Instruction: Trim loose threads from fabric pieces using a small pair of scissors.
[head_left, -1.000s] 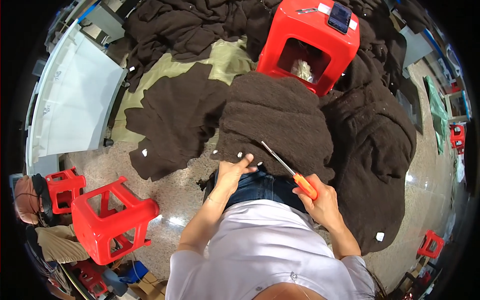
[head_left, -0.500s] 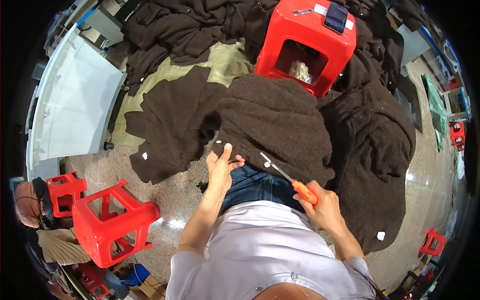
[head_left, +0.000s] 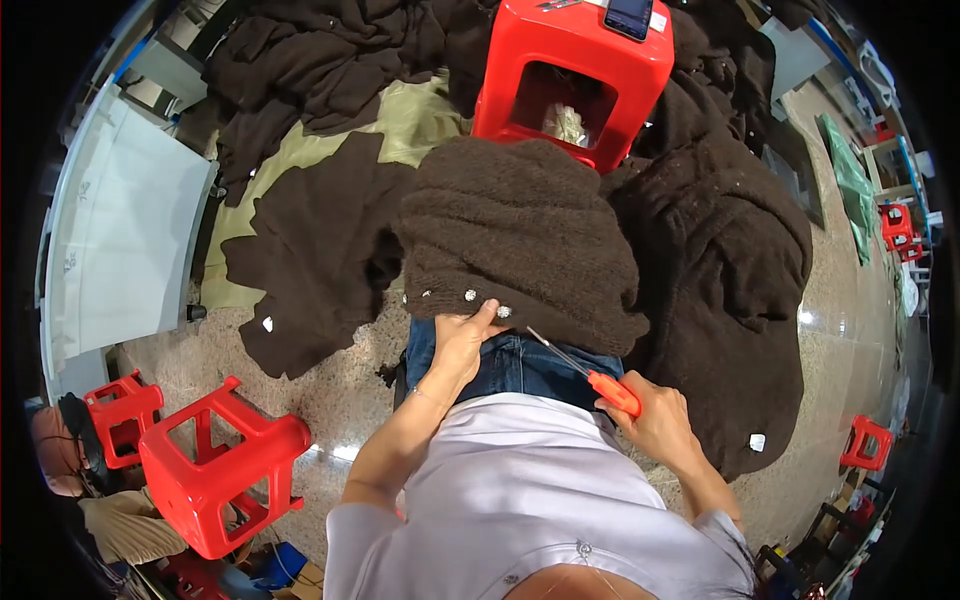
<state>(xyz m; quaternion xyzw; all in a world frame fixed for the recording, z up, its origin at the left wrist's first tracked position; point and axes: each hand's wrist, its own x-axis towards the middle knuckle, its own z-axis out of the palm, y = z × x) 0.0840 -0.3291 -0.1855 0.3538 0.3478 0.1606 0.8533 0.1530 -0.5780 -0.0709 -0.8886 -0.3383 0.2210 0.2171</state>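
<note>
A dark brown knitted garment [head_left: 520, 220] lies over my lap, its near edge toward me. Several small shiny round buttons run along that edge, among them one button [head_left: 470, 295]. My left hand [head_left: 460, 347] is closed on the edge, the thumb on top beside another shiny button [head_left: 504, 312]; its other fingers are partly hidden beneath the cloth. Wrapped in my right hand [head_left: 657, 417] is an orange-handled tool [head_left: 614, 394] with a thin metal shaft. The shaft points up and left, its tip close to the garment edge, right of my left thumb.
A red stool [head_left: 640, 105] beyond the garment bears a phone [head_left: 629, 17] and small metal tools. Brown garments lie at left [head_left: 320, 235] and right [head_left: 720, 300]. Red stools [head_left: 190, 480] stand at lower left, near a white panel [head_left: 130, 220].
The view has shifted, so the scene sits further left. My left hand has moved right along the garment edge, and more buttons show. The pale bit at the tool's tip is no longer seen there.
</note>
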